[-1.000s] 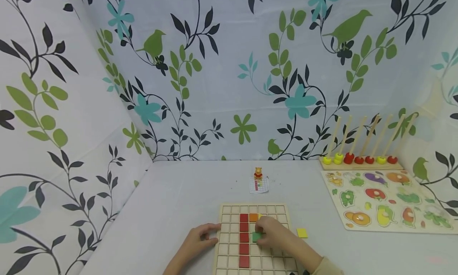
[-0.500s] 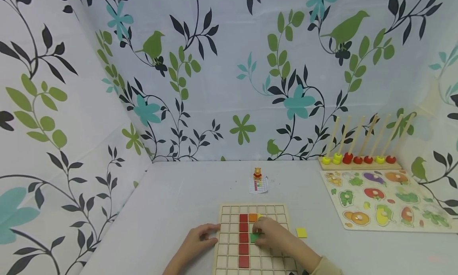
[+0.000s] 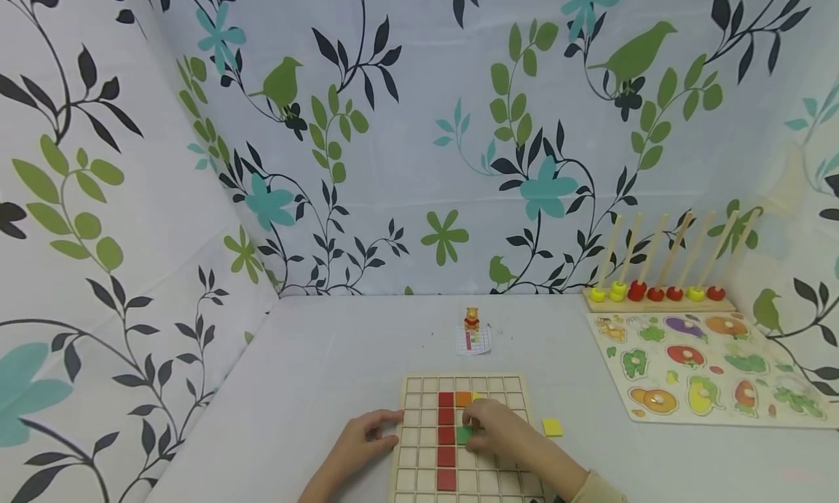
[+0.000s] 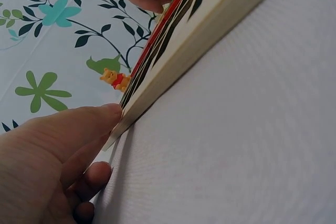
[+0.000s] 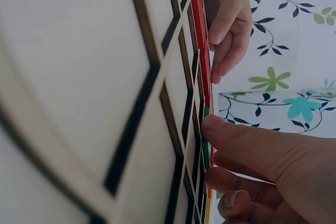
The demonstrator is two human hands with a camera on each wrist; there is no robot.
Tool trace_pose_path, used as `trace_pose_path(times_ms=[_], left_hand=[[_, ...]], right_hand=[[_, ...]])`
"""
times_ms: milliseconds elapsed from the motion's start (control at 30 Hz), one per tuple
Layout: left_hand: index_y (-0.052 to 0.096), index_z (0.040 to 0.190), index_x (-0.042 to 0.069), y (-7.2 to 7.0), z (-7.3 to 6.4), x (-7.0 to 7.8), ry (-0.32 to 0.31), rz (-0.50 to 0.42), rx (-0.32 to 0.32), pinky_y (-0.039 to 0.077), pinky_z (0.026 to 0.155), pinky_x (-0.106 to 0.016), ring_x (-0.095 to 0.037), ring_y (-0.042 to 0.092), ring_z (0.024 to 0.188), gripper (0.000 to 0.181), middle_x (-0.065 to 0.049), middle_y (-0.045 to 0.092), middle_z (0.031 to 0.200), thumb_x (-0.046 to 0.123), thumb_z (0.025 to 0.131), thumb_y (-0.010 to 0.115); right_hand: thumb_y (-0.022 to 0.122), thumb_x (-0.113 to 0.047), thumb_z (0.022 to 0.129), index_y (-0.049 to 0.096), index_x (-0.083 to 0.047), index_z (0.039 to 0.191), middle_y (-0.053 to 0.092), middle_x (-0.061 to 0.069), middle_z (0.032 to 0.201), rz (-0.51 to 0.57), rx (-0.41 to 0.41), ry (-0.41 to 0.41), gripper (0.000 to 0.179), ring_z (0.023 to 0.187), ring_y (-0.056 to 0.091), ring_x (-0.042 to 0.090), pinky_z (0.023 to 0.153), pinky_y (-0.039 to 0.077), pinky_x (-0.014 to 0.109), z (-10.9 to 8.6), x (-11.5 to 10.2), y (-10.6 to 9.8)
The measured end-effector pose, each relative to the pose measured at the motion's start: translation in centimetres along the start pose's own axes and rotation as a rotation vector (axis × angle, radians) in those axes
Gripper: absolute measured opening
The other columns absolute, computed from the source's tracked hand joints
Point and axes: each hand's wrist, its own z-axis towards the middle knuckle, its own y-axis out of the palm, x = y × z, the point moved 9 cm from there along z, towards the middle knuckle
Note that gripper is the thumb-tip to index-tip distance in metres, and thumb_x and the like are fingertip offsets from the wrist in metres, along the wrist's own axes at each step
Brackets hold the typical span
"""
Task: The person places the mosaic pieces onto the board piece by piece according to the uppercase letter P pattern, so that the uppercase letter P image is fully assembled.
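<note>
A wooden grid board (image 3: 408, 459) lies on the table with red tiles (image 3: 446, 456) in one column. An orange tile (image 3: 463, 399) sits beside the top red one, and part of a yellow tile (image 3: 476, 397) shows by the right hand. My right hand (image 3: 494, 432) pinches a green tile (image 3: 465, 435) at the board, right of the red column; in the right wrist view the thumb (image 5: 223, 129) lies against it. My left hand (image 3: 360, 437) touches the board's left edge with its fingertips, also seen in the left wrist view.
A loose yellow tile (image 3: 553, 426) lies right of the board. Behind it stand a small bear figure (image 3: 472, 319) and a paper (image 3: 481, 341) with a coloured grid. To the right are a vegetable puzzle board (image 3: 655, 361) and a peg rack (image 3: 662, 306) with beads.
The right hand and the green tile have shifted very slightly left between the frames. The left hand stays at the board's edge.
</note>
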Motion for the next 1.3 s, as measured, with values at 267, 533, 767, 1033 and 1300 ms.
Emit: trace_pose_path(times_ms=[267, 533, 767, 1033, 1300], left_hand=[[0.063, 0.108, 0.01, -0.2, -0.1, 1.0, -0.032, 0.009, 0.007, 0.039, 0.059, -0.023, -0.007, 0.045, 0.064, 0.033, -0.001, 0.062, 0.108, 0.02, 0.078, 0.068], [0.062, 0.107, 0.003, -0.4, -0.3, 2.8, -0.01, -0.021, 0.003, 0.039, 0.057, -0.023, -0.008, 0.044, 0.063, 0.03, -0.01, 0.061, 0.109, 0.011, 0.079, 0.067], [0.063, 0.108, 0.011, 0.0, 0.1, 0.2, -0.002, -0.003, 0.008, 0.04, 0.059, -0.023, -0.007, 0.045, 0.064, 0.033, 0.0, 0.061, 0.11, 0.025, 0.078, 0.068], [0.063, 0.107, 0.011, 0.0, 0.1, 0.2, -0.001, 0.011, 0.008, 0.04, 0.058, -0.023, -0.007, 0.046, 0.063, 0.033, 0.0, 0.062, 0.109, 0.026, 0.078, 0.068], [0.063, 0.108, 0.011, 0.0, 0.1, 0.3, -0.012, 0.0, 0.005, 0.041, 0.06, -0.024, -0.007, 0.047, 0.065, 0.033, -0.001, 0.062, 0.109, 0.026, 0.079, 0.067]], right_hand=[[0.074, -0.011, 0.072, 0.064, -0.004, 0.083, 0.052, -0.007, 0.074, -0.057, 0.007, -0.04, 0.017, 0.068, 0.044, 0.006, 0.062, 0.042, 0.023, -0.2, -0.8, -0.2], [0.07, -0.004, 0.074, 0.064, -0.001, 0.09, 0.059, 0.0, 0.081, -0.022, 0.061, -0.067, 0.017, 0.071, 0.052, 0.011, 0.062, 0.044, 0.024, -0.8, -0.9, -2.2], [0.069, -0.004, 0.076, 0.063, 0.0, 0.095, 0.061, 0.007, 0.089, 0.024, 0.168, -0.051, 0.02, 0.067, 0.049, 0.01, 0.057, 0.043, 0.023, -2.5, -0.5, -6.9], [0.071, -0.006, 0.074, 0.064, -0.008, 0.091, 0.059, -0.003, 0.083, -0.085, 0.328, 0.025, 0.019, 0.059, 0.041, 0.004, 0.052, 0.039, 0.021, -5.7, 2.0, -11.6], [0.072, -0.01, 0.074, 0.063, -0.006, 0.092, 0.058, -0.002, 0.084, -0.058, 0.257, 0.07, 0.02, 0.059, 0.04, 0.004, 0.052, 0.038, 0.022, -8.3, 3.5, -11.5]])
